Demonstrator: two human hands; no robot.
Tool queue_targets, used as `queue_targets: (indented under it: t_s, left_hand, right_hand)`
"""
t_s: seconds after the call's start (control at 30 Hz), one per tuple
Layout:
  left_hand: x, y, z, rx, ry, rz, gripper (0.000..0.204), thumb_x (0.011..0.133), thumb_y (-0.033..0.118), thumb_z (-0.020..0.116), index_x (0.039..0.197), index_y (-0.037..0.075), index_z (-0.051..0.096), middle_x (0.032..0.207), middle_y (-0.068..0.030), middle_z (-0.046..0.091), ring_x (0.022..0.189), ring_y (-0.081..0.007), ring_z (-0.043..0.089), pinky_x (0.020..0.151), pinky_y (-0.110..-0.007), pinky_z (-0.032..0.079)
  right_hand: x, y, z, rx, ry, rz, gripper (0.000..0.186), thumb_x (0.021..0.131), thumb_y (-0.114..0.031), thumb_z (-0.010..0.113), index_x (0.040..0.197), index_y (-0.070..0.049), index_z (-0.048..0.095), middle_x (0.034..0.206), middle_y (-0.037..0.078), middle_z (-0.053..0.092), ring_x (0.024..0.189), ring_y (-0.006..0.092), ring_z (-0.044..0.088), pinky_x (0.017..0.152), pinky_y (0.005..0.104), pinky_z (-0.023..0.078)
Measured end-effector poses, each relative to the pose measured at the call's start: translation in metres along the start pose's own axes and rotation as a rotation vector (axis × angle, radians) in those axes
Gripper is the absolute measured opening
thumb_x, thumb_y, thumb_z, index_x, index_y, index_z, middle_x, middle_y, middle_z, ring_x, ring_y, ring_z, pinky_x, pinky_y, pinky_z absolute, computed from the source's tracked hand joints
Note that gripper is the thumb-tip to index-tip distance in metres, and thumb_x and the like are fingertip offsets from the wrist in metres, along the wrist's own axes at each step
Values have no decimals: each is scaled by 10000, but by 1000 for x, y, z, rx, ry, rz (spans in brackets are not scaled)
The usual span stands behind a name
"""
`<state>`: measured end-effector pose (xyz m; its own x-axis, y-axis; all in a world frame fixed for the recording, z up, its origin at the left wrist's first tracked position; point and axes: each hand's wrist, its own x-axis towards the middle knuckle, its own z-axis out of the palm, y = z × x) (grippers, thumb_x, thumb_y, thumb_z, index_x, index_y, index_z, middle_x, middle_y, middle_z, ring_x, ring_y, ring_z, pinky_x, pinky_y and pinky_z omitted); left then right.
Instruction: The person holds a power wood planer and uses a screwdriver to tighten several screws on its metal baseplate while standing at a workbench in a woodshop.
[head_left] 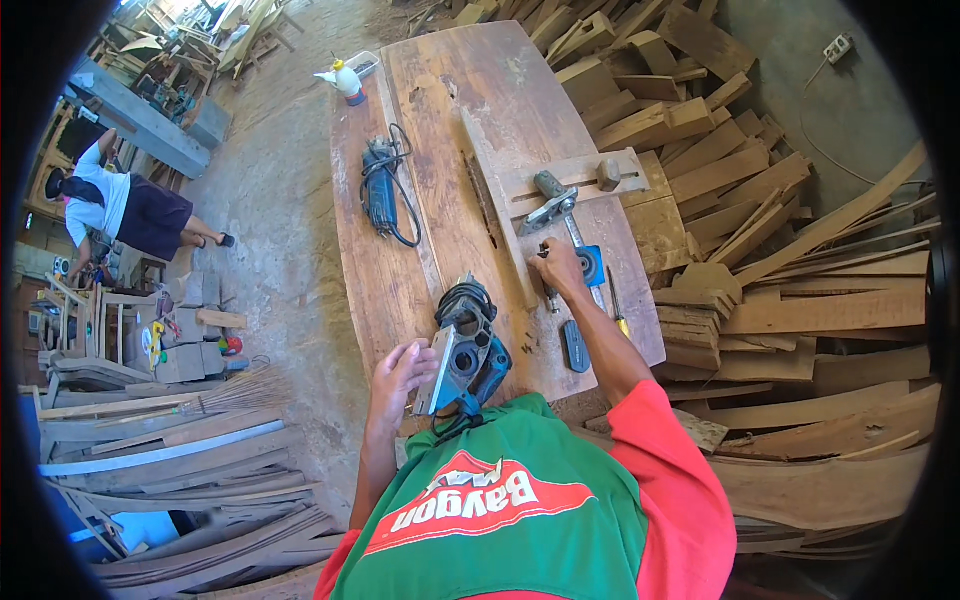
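Note:
My left hand (404, 370), its fingers spread, is beside the flat metal base of a teal power tool (474, 362) at the table's near edge; whether the fingertips touch it I cannot tell. My right hand (560, 268) is closed near the end of an upright wooden board (497, 205), with a small dark piece at its fingertips too small to name. Just right of that hand lies a blue square tool (591, 264) with a metal rule. Nearer me are a dark oblong case (574, 347) and a slim tool with a yellow handle (620, 312).
A second blue power tool (380, 188) with a looped cord lies on the wooden table (440, 110). A bottle (348, 82) stands at its far left corner. A metal clamp (550, 208) sits by a slotted board. Cut wood (740, 170) is piled right; a person (130, 205) stands left.

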<state>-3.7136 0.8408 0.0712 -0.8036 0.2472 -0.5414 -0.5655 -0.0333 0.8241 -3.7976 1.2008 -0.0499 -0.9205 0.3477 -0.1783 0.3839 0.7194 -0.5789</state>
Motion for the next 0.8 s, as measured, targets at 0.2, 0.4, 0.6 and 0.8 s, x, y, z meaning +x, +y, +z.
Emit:
queue_targets:
  t_s: [0.2, 0.4, 0.6, 0.8]
  left_hand:
    - [0, 1, -1, 11, 19, 0, 471, 998, 366, 579, 1282, -8, 559, 1112, -131, 686, 998, -217, 685, 850, -338, 553]
    - [10, 11, 2, 90, 27, 23, 467, 993, 370, 585, 1277, -1, 575, 1109, -109, 684, 980, -186, 675, 845, -313, 533]
    - [16, 8, 2, 282, 81, 72, 469, 968, 376, 617, 1256, 6, 609, 1070, -65, 671, 975, -140, 635, 847, -302, 495]
    - [22, 4, 0, 344, 73, 88, 447, 965, 347, 628, 1227, -15, 630, 1047, -82, 679, 958, -133, 630, 834, -283, 495]
  right_hand:
    - [-8, -15, -1, -48, -35, 71, 463, 815, -318, 727, 1155, -12, 651, 1031, 266, 691, 1011, 410, 666, 866, 489, 524]
    - [-17, -6, -4, -64, -11, 69, 474, 826, -323, 720, 1200, -45, 635, 1071, 252, 688, 1045, 397, 655, 878, 486, 518]
    - [-43, 16, -5, 52, 211, 9, 341, 877, -269, 662, 1138, -49, 662, 1025, 228, 693, 986, 402, 659, 869, 473, 523]
    - [-82, 44, -35, -62, 263, 278, 343, 914, -354, 629, 872, -20, 699, 777, 224, 665, 756, 415, 651, 678, 492, 488]
